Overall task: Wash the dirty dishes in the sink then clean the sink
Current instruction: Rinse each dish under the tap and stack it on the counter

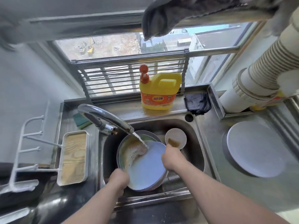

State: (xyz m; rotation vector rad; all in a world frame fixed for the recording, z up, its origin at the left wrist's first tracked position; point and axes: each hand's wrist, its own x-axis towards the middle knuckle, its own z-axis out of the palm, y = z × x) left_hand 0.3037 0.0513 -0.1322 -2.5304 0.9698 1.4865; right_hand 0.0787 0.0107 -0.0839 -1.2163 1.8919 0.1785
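Left hand (pixel 119 179) grips the near-left rim of the pale blue plate (pixel 148 168), fingers curled over the edge, tilting it up inside the sink (pixel 192 135). Right hand (pixel 169 156) is on the plate's far-right rim, fingers wrapped round that edge, so both hands are holding the same plate. Water runs from the chrome tap (pixel 103 117) and lands on the plate's upper part, where a brown, foamy smear spreads down the left side. Under the plate sits a metal bowl (pixel 123 146), its rim showing on the left and along the bottom, with more murky water in it. Just behind the right hand, a small white dish (pixel 176 136) leans in the sink with a streak of brown sauce on it; it is close to the knuckles, though whether it touches them I cannot tell.

Over on the steel tabletop (pixel 210 159) to the right, a clean-looking pale plate (pixel 254 149) lies flat, well apart from the sink. On the ledge behind the sink stands a yellow detergent bottle (pixel 159 92) with an orange pump, and beside it to the right a dark blue cloth (pixel 198 102) sits crumpled. A green and yellow sponge (pixel 80 121) lies behind the tap's base on the left. Left of the sink, a white tray with a wood-grain floor (pixel 74 157) hangs off a white rack (pixel 24 151). A stack of paper cups (pixel 267 62) leans in from the upper right.
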